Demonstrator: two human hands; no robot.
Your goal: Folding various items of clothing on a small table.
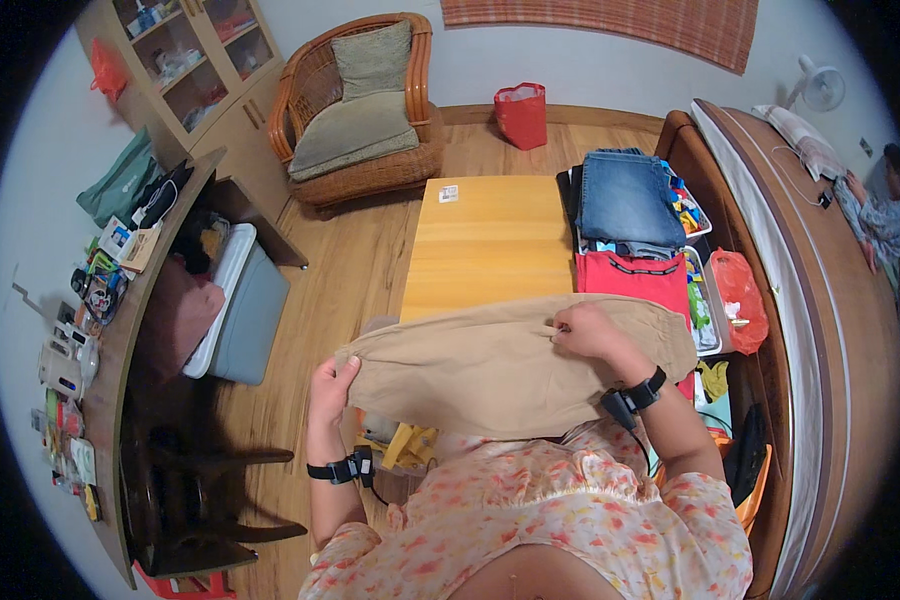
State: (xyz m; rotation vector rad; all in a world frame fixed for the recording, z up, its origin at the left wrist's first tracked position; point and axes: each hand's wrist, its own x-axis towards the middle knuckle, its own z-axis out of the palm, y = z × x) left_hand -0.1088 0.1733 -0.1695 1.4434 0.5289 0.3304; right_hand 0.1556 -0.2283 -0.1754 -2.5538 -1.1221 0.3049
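Beige cloth trousers (487,367), with a gathered elastic edge at each end, lie stretched across my lap and over the near edge of a yellow wooden table (487,247). My left hand (333,386) grips their left end, thumb on top. With bent fingers, my right hand (586,331) pinches a small fold of the fabric right of the middle. Just beyond the trousers is a folded red garment (630,283), partly covered by them. Folded blue jeans (630,199) rest on a pile behind it.
White baskets, a red plastic bag (739,300) and a bed (817,300) stand at the right; another person sits on the bed. To the left are a cluttered desk (139,300), a lidded grey storage box (251,315) and a dark chair. A wicker armchair (360,165) stands beyond.
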